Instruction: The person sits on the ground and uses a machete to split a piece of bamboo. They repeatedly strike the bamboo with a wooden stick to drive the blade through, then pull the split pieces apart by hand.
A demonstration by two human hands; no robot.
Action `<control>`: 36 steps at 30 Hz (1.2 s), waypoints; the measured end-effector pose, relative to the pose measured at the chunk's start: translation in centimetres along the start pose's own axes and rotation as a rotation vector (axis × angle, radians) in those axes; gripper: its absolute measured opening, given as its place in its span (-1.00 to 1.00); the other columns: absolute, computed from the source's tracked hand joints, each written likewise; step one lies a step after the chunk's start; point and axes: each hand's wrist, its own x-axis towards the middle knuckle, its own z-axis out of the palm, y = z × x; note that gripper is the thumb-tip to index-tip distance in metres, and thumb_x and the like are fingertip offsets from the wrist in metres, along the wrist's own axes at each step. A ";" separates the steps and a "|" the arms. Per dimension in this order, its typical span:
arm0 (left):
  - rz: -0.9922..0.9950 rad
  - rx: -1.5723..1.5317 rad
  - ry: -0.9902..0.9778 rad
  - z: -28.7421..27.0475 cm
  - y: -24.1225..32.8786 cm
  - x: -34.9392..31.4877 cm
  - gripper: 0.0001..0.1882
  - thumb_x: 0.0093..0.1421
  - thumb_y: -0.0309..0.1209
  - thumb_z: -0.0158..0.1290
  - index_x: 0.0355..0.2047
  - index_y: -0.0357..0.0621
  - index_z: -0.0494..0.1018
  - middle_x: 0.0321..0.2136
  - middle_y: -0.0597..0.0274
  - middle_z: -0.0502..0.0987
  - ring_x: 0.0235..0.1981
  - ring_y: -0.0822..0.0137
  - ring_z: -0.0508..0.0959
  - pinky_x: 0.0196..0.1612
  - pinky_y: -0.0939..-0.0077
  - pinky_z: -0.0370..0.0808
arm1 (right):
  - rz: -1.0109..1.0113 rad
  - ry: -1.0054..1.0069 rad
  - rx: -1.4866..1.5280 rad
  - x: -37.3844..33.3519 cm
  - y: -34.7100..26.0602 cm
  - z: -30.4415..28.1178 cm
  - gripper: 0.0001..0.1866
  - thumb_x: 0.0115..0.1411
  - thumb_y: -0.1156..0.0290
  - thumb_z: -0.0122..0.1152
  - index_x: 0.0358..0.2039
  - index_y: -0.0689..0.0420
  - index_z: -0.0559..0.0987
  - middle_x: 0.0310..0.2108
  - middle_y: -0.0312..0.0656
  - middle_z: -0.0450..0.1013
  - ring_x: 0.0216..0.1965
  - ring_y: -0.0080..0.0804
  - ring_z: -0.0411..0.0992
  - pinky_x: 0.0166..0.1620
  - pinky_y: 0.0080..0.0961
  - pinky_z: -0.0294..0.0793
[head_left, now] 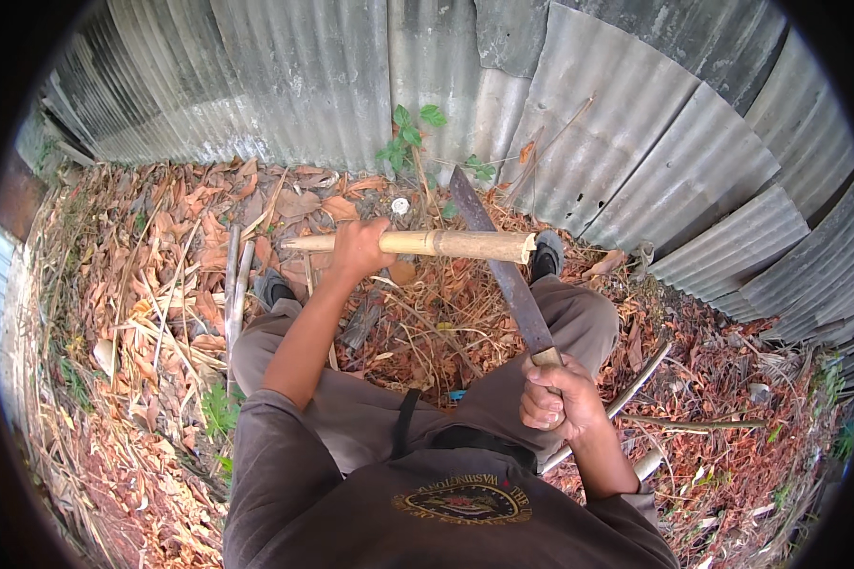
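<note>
With 12 o'clock toward the fence (304,85), we see the bamboo (446,243) held crosswise between the knees, its narrowed tip (296,244) at 9 o'clock and its blunt end (529,248) at 3 o'clock. The left hand (361,248) has its grip wrapped round the bamboo nearer the tip, and the right hand (558,396) has its grip closed on the machete's handle (547,358). The machete (522,303) points to 11 o'clock from that hand and passes beneath the bamboo; whether they touch, we cannot tell. To trim the bamboo well, we would judge it best to keep the left grip firm and well clear of the edge's path, so the bamboo neither rolls nor swings. We should meet the surface at a shallow slant and take thin slices, turning the bamboo a little between cuts so that it comes out even; the joint will probably resist more than the smooth wall. The right shoe (548,254) sits just beside the 3 o'clock end in our view, and both legs flank the work, so we would send every stroke away from them. A low, steady seat over the leaves (294,204) should help control.
</note>
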 end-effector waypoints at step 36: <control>-0.172 -0.820 0.250 -0.5 0.1 1.7 -0.84 0.10 -0.47 0.18 -0.56 -0.25 0.46 -0.70 0.39 0.46 -0.64 0.57 0.44 -0.56 0.55 0.38 | -1.158 0.378 -0.152 -11.7 -5.5 -7.4 -0.92 0.28 0.47 -0.06 -0.27 0.17 0.40 -0.86 -0.42 0.03 -0.87 -0.65 -0.03 -0.79 -0.66 0.05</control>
